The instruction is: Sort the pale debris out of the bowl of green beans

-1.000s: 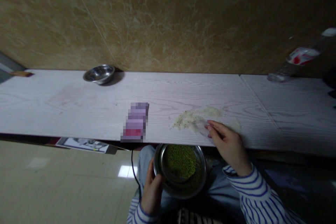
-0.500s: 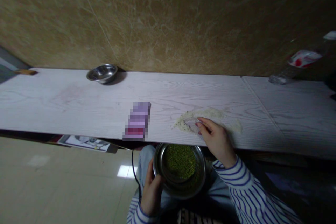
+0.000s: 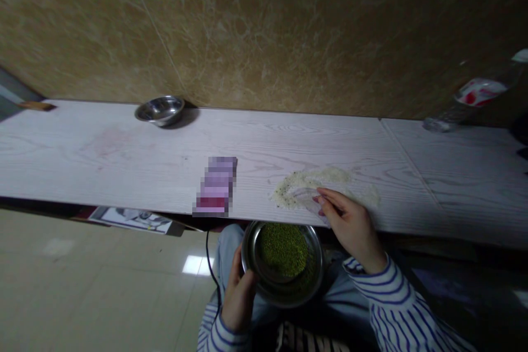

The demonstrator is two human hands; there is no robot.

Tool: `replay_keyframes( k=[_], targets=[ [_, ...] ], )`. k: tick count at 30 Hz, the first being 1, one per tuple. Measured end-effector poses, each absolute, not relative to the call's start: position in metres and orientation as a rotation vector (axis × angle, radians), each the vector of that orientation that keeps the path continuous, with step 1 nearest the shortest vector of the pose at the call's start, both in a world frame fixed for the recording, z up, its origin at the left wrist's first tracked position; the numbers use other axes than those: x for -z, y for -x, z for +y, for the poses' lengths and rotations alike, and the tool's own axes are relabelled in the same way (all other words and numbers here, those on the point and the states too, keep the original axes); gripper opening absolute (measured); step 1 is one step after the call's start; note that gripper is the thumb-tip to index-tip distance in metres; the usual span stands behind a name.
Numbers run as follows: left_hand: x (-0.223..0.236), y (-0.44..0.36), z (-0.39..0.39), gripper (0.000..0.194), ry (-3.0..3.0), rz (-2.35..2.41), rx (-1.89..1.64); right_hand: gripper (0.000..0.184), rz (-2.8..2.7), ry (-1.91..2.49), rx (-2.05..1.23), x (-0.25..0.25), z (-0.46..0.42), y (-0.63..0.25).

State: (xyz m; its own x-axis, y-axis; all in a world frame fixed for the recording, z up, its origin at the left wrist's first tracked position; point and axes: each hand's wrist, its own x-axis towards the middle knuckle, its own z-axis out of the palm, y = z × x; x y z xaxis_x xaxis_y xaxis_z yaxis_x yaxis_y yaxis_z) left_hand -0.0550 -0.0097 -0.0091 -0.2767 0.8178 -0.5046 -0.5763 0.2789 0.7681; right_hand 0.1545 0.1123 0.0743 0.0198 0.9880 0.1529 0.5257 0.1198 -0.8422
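Note:
My left hand (image 3: pixel 239 296) is closed on the left rim of a steel bowl (image 3: pixel 284 298), which rests over my lap below the table edge. Small green beans (image 3: pixel 284 250), like mung beans, lie in it. Above the tabletop, my right hand (image 3: pixel 350 223) pinches a thin, see-through piece of plastic (image 3: pixel 307 198) between thumb and fingers. Its exact shape is hard to make out. Under and around the plastic, whitish grains (image 3: pixel 284 184) with dark specks are spread on the wood.
A pixelated purple, flat object (image 3: pixel 216 184) lies left of the grains on the white wood-grain table (image 3: pixel 256 137). Farther back stands a small steel bowl (image 3: pixel 160 111). A clear bottle (image 3: pixel 466 96) is at the right by the wall. A black cable (image 3: pixel 212 272) hangs beside my leg.
My right hand has drawn slightly right and toward me with the clear plastic. The left hand keeps its hold on the bowl. The view has shifted a little.

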Motion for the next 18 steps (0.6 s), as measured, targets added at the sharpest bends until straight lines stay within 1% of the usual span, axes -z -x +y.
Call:
replay_keyframes(
  k=[10,18],
  targets=[
    [0.017,0.057,-0.012,0.056,-0.265,1.263,-1.398,0.032,-1.664,1.523,-0.759,-0.069,0.103,-0.151],
    [0.017,0.057,-0.012,0.061,-0.313,1.234,-1.383,0.030,-1.718,1.480,-0.744,-0.075,0.103,-0.134]
  ],
)
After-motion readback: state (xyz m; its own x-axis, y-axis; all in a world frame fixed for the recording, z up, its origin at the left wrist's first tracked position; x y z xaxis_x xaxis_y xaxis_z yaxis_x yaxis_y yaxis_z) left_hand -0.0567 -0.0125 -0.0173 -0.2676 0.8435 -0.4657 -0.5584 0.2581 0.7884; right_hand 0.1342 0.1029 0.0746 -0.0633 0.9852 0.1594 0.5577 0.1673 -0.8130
